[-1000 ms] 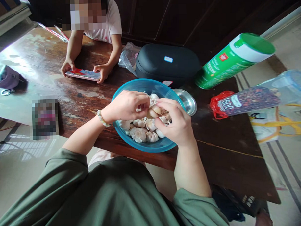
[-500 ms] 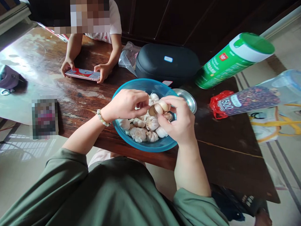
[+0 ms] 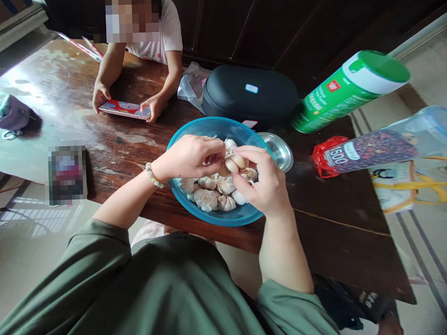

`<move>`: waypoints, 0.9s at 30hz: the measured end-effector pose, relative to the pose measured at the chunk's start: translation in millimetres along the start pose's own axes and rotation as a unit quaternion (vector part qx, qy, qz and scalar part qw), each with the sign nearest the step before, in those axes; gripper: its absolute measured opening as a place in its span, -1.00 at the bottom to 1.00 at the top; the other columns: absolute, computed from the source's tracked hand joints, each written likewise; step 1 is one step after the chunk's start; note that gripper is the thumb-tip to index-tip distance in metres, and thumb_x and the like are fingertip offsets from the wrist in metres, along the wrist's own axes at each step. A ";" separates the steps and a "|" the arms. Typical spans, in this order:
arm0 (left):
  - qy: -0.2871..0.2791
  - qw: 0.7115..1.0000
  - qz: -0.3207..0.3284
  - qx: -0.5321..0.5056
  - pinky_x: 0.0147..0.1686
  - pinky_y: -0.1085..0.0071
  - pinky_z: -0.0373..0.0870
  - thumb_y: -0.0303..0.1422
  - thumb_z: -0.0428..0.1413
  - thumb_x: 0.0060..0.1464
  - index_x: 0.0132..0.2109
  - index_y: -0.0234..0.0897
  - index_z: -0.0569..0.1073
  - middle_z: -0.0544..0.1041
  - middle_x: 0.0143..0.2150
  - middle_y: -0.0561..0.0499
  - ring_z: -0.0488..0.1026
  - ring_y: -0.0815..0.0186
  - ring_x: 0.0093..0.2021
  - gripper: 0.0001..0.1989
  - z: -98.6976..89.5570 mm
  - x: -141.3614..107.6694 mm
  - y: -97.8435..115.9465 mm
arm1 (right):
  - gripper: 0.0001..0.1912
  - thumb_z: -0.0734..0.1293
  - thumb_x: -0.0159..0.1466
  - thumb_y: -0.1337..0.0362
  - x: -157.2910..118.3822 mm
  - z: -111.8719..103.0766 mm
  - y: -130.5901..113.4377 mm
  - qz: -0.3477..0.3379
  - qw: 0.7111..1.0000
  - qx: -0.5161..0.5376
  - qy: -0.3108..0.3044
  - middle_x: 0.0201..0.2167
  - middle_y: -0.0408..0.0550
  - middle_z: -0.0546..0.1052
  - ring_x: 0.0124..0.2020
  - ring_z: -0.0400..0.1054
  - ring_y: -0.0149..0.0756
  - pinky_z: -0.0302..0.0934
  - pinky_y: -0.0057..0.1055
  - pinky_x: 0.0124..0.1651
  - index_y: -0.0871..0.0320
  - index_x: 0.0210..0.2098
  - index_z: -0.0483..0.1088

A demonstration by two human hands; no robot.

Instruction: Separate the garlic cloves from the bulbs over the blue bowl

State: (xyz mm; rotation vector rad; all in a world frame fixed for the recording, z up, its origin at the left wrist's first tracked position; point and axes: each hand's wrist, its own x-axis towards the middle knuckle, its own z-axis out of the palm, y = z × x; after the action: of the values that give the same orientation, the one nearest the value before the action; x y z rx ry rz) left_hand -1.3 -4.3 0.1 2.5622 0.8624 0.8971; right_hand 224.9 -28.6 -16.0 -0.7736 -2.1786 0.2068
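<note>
Over a blue plastic bowl (image 3: 180, 200), my right hand (image 3: 266, 183) grips a garlic bulb (image 3: 235, 163) between thumb and fingers. Pale, smooth cloves show on its upper side. My left hand (image 3: 194, 156), with a beaded bracelet at the wrist, is closed, its fingertips pressed to the left side of that same bulb. Those fingertips are partly hidden, so any loose skin between them cannot be made out. Several whole garlic bulbs (image 3: 206, 199) in papery white skin lie in the bowl below both hands.
Behind the bowl sit a small metal dish (image 3: 281, 151) and a black case (image 3: 250, 93). To the right stand a green canister (image 3: 349, 92) and a clear jar (image 3: 384, 142). Across the wooden table (image 3: 131, 156), another person's hands hold a phone (image 3: 124, 110).
My left fingers have moved right, up against the garlic bulb. The bulb has shifted slightly left and turned a little in my right hand.
</note>
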 end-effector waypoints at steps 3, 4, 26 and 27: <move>-0.007 1.000 -0.011 0.014 -0.36 0.41 0.22 -0.33 0.02 0.15 -0.31 -0.30 0.43 0.50 -0.40 -0.01 0.39 0.33 -0.42 -0.84 0.4 0.6 0.0 | -0.47 0.32 0.24 0.42 1.0 -0.6 -1.6 -0.017 0.999 -0.028 -0.005 0.06 0.05 0.49 0.13 0.42 -0.04 0.42 -0.04 0.11 0.00 0.17 0.24; -0.008 1.000 -0.014 0.016 -0.37 0.41 0.22 -0.32 0.02 0.14 -0.32 -0.29 0.42 0.49 -0.41 -0.01 0.39 0.33 -0.42 -0.84 0.4 0.9 0.1 | -0.46 0.32 0.23 0.44 1.3 -0.6 -2.1 -0.023 0.999 -0.038 -0.004 0.06 0.05 0.49 0.13 0.42 -0.04 0.41 -0.04 0.12 0.00 0.17 0.25; 0.003 0.997 -0.017 -0.076 -0.28 0.45 0.31 -0.31 0.09 0.21 -0.19 -0.34 0.53 0.57 -0.32 -0.03 0.46 0.36 -0.36 -0.81 -2.3 2.2 -1.8 | -0.48 0.34 0.20 0.48 2.0 -0.4 -4.7 -0.038 0.998 -0.049 -0.009 0.04 0.07 0.52 0.10 0.45 -0.07 0.44 -0.11 0.09 0.03 0.12 0.27; 0.005 0.997 -0.016 -0.069 -0.27 0.45 0.31 -0.33 0.08 0.21 -0.19 -0.34 0.53 0.56 -0.32 -0.03 0.46 0.36 -0.36 -0.82 -1.8 2.0 -2.2 | -0.49 0.35 0.20 0.47 2.0 -0.3 -4.7 -0.039 0.998 -0.047 -0.009 0.04 0.07 0.52 0.09 0.46 -0.07 0.44 -0.11 0.09 0.04 0.12 0.28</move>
State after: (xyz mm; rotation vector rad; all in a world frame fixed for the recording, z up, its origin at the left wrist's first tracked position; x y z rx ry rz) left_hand -2.1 -1.2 1.5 2.4210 0.8120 0.9284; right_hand 222.1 -31.3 -12.7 -0.7401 -2.2444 0.0722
